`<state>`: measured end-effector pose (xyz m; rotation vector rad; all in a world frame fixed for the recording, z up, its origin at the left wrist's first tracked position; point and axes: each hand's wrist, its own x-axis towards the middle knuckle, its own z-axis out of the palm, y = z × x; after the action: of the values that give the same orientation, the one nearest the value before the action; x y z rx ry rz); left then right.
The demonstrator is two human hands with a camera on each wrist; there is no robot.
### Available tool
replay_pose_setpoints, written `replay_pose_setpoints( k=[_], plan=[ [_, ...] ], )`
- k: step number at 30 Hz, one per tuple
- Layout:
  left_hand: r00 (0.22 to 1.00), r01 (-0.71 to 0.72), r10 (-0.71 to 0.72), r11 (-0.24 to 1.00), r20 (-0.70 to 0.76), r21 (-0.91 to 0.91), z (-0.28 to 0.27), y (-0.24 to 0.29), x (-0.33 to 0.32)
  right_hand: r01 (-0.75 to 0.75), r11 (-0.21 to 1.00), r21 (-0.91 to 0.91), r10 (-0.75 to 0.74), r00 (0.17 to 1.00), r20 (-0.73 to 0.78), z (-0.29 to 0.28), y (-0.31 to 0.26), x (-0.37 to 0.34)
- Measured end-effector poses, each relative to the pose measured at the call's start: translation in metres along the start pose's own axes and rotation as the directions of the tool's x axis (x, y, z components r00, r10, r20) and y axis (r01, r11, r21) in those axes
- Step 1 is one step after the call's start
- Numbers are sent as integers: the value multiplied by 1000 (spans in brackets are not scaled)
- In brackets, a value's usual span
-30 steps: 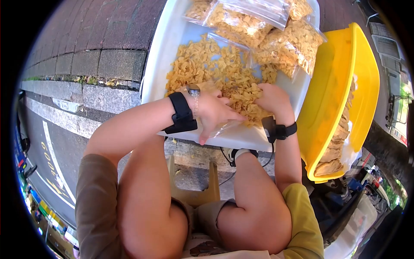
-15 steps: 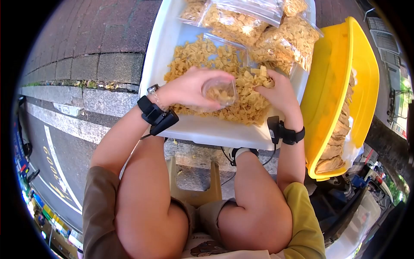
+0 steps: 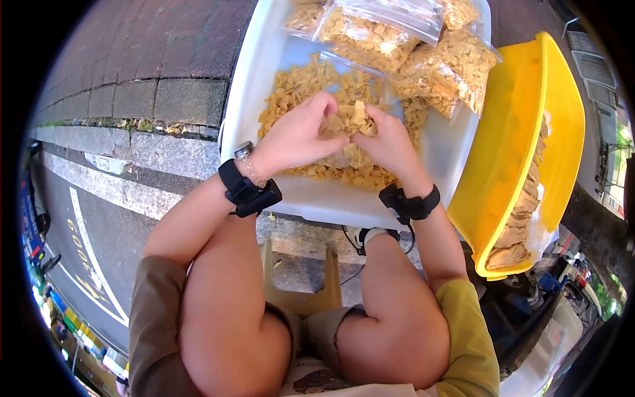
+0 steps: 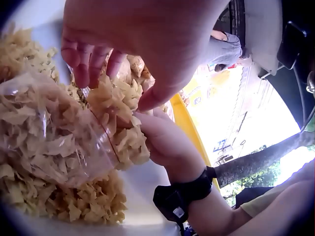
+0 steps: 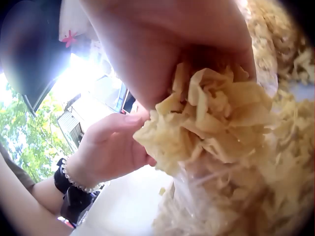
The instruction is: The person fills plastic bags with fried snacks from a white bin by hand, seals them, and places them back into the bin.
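Above the loose yellowish flakes (image 3: 297,83), the left hand (image 3: 291,135) curls round the mouth of a clear plastic bag. The right hand (image 3: 393,147) meets it from the other side, gripping a clump of flakes (image 3: 357,120) at that mouth. In the left wrist view the bag (image 4: 54,132), with a red line near its mouth, bulges with flakes below the left hand (image 4: 138,39). Seen from the right wrist, the right hand (image 5: 172,44) has a thick clump (image 5: 211,113) under its palm, and the left thumb of the left hand (image 5: 110,145) lies beside it.
Filled clear bags (image 3: 443,69) lie at the far right of the white tray (image 3: 331,210). A yellow tub (image 3: 489,165) with brown, folded-looking pieces (image 3: 519,218) stands to the right. Below the tray are the person's legs and a beige stool (image 3: 301,301).
The left hand has lifted away from the near side of the pile and holds the bag's mouth. The right hand has come left from the pile with flakes, to meet it.
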<state>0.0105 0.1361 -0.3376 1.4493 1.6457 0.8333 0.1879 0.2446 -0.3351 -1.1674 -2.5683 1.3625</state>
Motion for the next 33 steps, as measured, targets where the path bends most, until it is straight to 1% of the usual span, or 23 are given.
replay_pose_setpoints(
  k=[2,3,5,6,8,9,11,12,14,15,17,18,20,21,23,24,26,27,28,30,31,32,33],
  plan=[
    [980,146,-146,989,135,8,3,2,1,-34,948,317,33,999,8,7,16,5],
    [980,143,-143,990,136,7,7,1,3,-34,948,316,34,999,5,6,26,8],
    [987,152,-147,986,68,-68,15,-2,4,-181,837,516,163,983,80,4,44,13],
    [987,152,-147,986,70,-69,16,-2,5,-183,837,516,165,983,80,7,48,14],
    [976,171,-182,981,122,94,15,-2,14,-386,650,655,347,917,196,10,56,14],
    [976,168,-179,981,123,95,15,-3,19,-384,650,655,348,918,192,8,53,14],
    [963,80,-157,942,218,327,15,-3,27,-508,487,710,429,848,313,5,49,12],
    [963,76,-155,942,221,328,16,-1,30,-507,485,713,430,848,310,5,53,11],
    [954,103,-212,898,214,429,21,4,37,-455,535,712,341,887,311,4,66,10],
    [953,92,-205,898,223,431,24,6,42,-452,529,718,346,888,304,2,65,10],
    [938,83,-243,849,245,522,31,8,49,-512,412,754,314,856,409,-2,64,8],
    [938,72,-236,850,255,522,36,5,50,-508,407,759,321,858,402,-1,65,8],
    [930,137,-283,858,234,494,41,-3,52,-557,430,711,394,824,407,4,65,10],
    [930,121,-276,856,245,502,38,-4,52,-549,420,723,397,827,397,5,67,12],
    [930,172,-277,909,242,379,30,-8,47,-377,613,695,230,926,300,11,72,14],
    [926,158,-274,906,259,392,26,-12,46,-373,598,709,236,928,290,12,68,12],
    [921,234,-233,972,312,35,17,-22,43,-160,803,574,59,980,191,4,46,5],
    [922,294,-235,943,308,-158,16,-30,38,-106,836,538,33,989,145,-6,26,-3],
    [916,285,-229,949,329,-132,14,-25,33,-101,824,558,41,992,119,-11,21,-4],
    [953,281,-209,878,218,-387,7,-14,25,-112,885,452,40,985,167,-18,17,-6],
    [937,298,-219,909,273,-291,1,-9,30,-73,869,490,11,992,129,-25,8,-14],
    [932,293,-212,918,294,-267,-1,-2,30,-69,859,508,19,994,104,-29,4,-19],
    [948,296,-212,864,238,-407,-1,11,22,91,884,458,-69,996,-65,-31,3,-24]
  ],
)
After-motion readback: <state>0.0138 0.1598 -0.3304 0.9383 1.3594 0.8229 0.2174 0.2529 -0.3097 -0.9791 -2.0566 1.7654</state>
